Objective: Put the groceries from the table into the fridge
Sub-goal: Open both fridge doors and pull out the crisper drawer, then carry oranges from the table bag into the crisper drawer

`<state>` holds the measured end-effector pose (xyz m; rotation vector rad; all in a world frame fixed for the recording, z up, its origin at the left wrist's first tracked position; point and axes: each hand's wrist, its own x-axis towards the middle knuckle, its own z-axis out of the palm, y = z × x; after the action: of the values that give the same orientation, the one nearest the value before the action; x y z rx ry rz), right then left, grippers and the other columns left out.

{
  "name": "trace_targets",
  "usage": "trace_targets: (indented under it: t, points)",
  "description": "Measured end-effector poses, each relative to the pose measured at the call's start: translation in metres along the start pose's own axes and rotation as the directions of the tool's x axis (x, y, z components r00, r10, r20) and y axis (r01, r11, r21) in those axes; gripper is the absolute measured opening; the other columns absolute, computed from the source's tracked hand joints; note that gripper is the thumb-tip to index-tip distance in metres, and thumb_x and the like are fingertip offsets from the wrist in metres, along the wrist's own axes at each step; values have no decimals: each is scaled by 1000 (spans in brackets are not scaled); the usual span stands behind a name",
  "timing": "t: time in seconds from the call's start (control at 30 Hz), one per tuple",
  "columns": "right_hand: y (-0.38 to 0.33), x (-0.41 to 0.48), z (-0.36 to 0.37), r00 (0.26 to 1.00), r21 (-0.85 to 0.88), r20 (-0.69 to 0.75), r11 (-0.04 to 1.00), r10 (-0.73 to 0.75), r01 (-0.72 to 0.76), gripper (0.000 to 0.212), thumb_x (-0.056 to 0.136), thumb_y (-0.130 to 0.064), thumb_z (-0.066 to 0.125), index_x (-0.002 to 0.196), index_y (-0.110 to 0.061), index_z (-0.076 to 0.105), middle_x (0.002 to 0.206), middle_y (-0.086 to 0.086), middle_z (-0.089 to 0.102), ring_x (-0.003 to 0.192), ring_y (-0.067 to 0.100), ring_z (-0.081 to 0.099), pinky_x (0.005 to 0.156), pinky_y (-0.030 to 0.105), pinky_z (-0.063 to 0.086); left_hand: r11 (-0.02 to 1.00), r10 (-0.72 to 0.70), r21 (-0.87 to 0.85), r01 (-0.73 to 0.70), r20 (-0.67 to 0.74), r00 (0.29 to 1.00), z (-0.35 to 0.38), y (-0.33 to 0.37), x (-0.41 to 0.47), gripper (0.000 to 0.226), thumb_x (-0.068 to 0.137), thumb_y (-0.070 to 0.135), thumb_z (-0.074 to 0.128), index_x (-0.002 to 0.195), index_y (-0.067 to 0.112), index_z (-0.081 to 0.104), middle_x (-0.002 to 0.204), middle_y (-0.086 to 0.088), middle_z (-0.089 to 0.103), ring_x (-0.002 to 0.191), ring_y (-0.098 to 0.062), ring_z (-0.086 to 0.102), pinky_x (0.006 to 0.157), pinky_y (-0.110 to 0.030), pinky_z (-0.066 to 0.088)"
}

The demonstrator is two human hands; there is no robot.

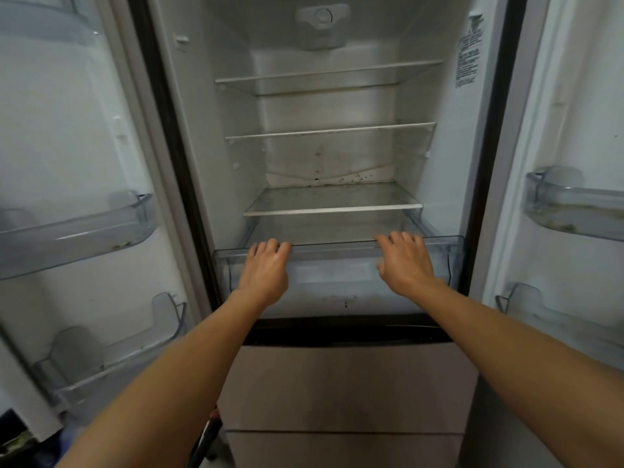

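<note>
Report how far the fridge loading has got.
Done: the left door and right door stand open. In hand: the left hand and right hand grip the top rim of the clear drawer under the lowest shelf. Left: all of the loading. No groceries show on the glass shelves or anywhere else in view.

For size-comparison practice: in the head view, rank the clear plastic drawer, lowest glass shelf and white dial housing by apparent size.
Largest: clear plastic drawer, though nearest the camera.
Then lowest glass shelf.
Smallest: white dial housing.
</note>
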<state>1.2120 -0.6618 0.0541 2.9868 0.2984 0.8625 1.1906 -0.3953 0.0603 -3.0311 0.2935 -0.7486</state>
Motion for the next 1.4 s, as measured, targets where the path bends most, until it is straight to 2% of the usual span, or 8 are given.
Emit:
trace_targets:
  t: [0.13,0.3,0.47,0.6,0.7,0.9,1.2,1.4]
  points:
    - [-15,-20,-5,999,6,9,999,34,-34,62,85,-23,58,142,-11,38,138,16,44,132,33,35,111,44,22,999,4,-39,-4,-7,1000,-3,3,-38,63,85,8,50,145,12,30,154,-15,23,144,-31,17,114,-44,21]
    - [-66,-68,-12,1000,207,-10,978,-28,29,55,82,-17,61,136,-13,49,140,17,44,126,35,40,97,44,38,997,82,-20,-80,110,991,4,-10,-114,41,92,17,45,133,14,45,129,-8,49,116,-29,46,93,-38,38]
    - [-134,-123,-14,975,264,174,960,-140,91,41,91,-23,52,131,-14,52,127,9,54,114,28,50,85,39,46,999,-22,-33,33,297,955,10,-44,-197,33,92,22,47,124,15,53,119,-8,56,106,-29,56,79,-38,45]
    - [-192,-160,-11,860,285,411,939,-302,193,44,95,-28,50,138,-18,45,131,9,52,112,28,54,85,39,48,987,-145,-11,160,371,917,11,-76,-281,20,92,27,50,106,15,58,112,-6,62,97,-27,59,70,-37,46]
    - [-237,-185,-6,762,303,495,905,-418,299,44,94,-29,51,137,-21,45,132,10,53,113,29,54,86,39,46,955,-282,34,294,403,871,-2,-94,-348,26,94,26,48,117,18,57,116,-5,61,102,-26,59,77,-35,46]
    - [-340,-252,-24,631,455,375,728,-679,513,30,93,-30,50,122,-20,52,115,7,57,91,25,55,68,34,43,800,-595,197,567,390,703,-47,-122,-504,27,93,26,46,116,17,56,113,-4,60,101,-27,58,79,-37,47]
    - [-492,-430,-88,252,603,243,349,-937,717,45,95,-34,47,139,-23,42,131,7,51,111,29,55,88,39,45,437,-874,289,852,361,326,-156,-90,-753,16,92,27,51,104,18,58,101,-3,62,87,-19,61,78,-35,53]
    - [-593,-527,-185,148,609,83,168,-985,775,45,95,-32,51,138,-22,43,130,6,53,108,26,57,87,36,48,197,-969,310,930,206,137,-252,-78,-888,19,92,26,54,110,20,59,110,-1,62,100,-17,59,79,-28,46]
